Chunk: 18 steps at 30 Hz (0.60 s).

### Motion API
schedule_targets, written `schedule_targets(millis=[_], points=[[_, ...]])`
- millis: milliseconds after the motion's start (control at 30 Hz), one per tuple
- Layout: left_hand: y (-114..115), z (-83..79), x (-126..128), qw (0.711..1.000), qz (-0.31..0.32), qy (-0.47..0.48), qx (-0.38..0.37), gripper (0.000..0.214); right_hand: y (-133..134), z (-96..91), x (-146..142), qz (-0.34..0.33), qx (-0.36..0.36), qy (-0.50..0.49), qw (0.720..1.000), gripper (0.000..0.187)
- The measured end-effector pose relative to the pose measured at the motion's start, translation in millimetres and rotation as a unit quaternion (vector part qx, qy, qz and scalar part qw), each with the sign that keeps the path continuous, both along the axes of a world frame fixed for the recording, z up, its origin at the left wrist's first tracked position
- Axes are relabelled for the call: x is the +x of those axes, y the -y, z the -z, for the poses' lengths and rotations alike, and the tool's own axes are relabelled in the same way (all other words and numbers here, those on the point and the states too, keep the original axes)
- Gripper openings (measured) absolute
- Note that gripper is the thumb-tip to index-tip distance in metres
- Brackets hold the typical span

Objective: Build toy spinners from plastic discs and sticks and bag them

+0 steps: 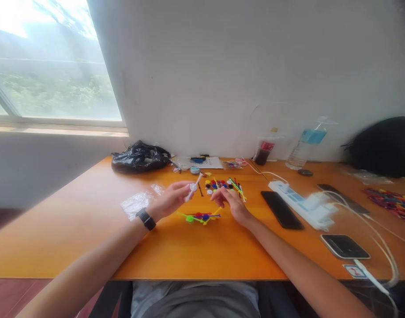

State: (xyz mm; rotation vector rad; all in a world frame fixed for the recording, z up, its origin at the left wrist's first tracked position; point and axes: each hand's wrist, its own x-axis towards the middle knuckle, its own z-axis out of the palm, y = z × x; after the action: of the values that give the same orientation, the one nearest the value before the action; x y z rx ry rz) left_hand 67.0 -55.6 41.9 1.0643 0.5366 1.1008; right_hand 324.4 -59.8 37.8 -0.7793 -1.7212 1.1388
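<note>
My left hand [172, 198], with a black wristband, hovers over the orange table [90, 229] and pinches a white stick with a white round connector [193, 187]. My right hand [231, 204] is beside it, fingers curled, near a pile of small colourful sticks and round connectors [224, 184]; what its fingers hold is hidden. Between the hands, on the table, lies a small built piece of yellow sticks with green, red and blue connectors [200, 217].
A black plastic bag [139, 157] lies at the back left, a clear wrapper [136, 203] near my left wrist. To the right sit a black phone [282, 209], a white power strip [303, 204], another phone [344, 245] on a cable, a water bottle [305, 148] and a dark bag [384, 145].
</note>
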Motion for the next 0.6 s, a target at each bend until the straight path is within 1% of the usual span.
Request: schedule_targets(millis=[167,333,467,533,600], points=[[0.8,2.4,-0.1,0.999,0.042,-0.01,-0.008,0.028,-0.5,0.2,0.2,-0.004,0.002,0.001,1.0,0.065],[-3.7,7.7,-1.3,0.999,0.019,-0.011,-0.028,0.031,-0.5,0.6,0.6,-0.002,0.009,0.013,1.0,0.063],[-1.5,6.5,0.6,0.999,0.0,-0.034,-0.034,0.026,1.7,1.0,-1.7,-0.006,0.029,0.049,0.998,0.048],[1.0,5.1,2.6,0.999,0.001,-0.039,-0.035,0.028,3.4,1.5,-4.0,0.004,0.042,0.064,0.997,0.039],[3.3,4.4,4.5,0.998,0.008,-0.042,-0.034,0.029,4.5,3.0,-5.9,0.014,0.061,0.075,0.995,0.034]])
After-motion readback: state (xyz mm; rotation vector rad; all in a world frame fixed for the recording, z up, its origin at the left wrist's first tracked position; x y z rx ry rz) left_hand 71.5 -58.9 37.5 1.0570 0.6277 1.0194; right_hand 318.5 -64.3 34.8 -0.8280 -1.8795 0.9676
